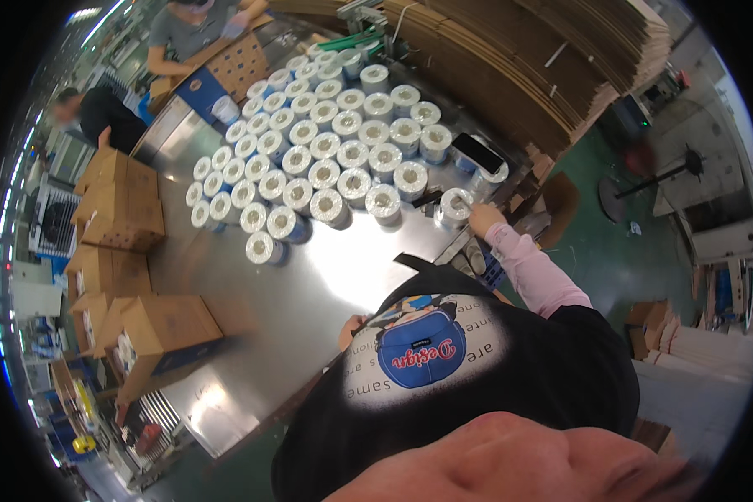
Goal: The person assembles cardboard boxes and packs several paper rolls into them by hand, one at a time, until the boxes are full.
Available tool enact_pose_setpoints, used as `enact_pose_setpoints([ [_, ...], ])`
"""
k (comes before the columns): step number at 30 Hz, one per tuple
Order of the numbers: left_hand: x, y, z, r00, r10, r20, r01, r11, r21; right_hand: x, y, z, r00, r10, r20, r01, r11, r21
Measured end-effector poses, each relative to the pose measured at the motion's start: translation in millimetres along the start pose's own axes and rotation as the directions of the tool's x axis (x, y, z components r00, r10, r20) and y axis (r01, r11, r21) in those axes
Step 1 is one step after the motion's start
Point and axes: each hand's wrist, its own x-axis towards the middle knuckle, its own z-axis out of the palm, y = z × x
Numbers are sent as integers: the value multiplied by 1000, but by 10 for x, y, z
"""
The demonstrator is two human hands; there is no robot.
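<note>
At the right of the metal table (289,289), my right hand (483,220) is closed on the near right side of a white wrapped roll (453,209); its fingertips meet the roll's top. Only a small part of my left hand (351,330) shows at the table's near edge, beside my dark shirt; its fingers are hidden. Many similar white rolls (326,174) with blue lower sides stand upright in a wide cluster across the table. A black phone (477,154) lies over the tops of rolls just beyond my right hand.
Open cardboard boxes (163,330) line the table's left side. At the far left corner, a person (188,38) handles a box with a divider (236,69). Another person (109,115) stands further left. Stacked flat cardboard (544,58) rises behind the table; a black stand (644,186) is at right.
</note>
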Motion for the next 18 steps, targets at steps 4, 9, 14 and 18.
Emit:
enact_pose_setpoints([
  [4, 42, 71, -83, 991, -116, 68, 120, 991, -61, 396, 413, 137, 981, 191, 43, -191, 981, 14],
  [9, 322, -461, 134, 972, -120, 201, 127, 992, -22, 640, 409, -463, 974, 91, -210, -62, 988, 141],
  [14, 324, 3, 174, 955, -292, 49, 283, 949, 141, 35, -174, -2642, 494, -363, -790, 550, 834, -40],
  [18, 44, 506, -77, 935, -355, 26, 344, 920, 189, -455, -216, -4267, 58, -512, -857, 140, 854, -500],
])
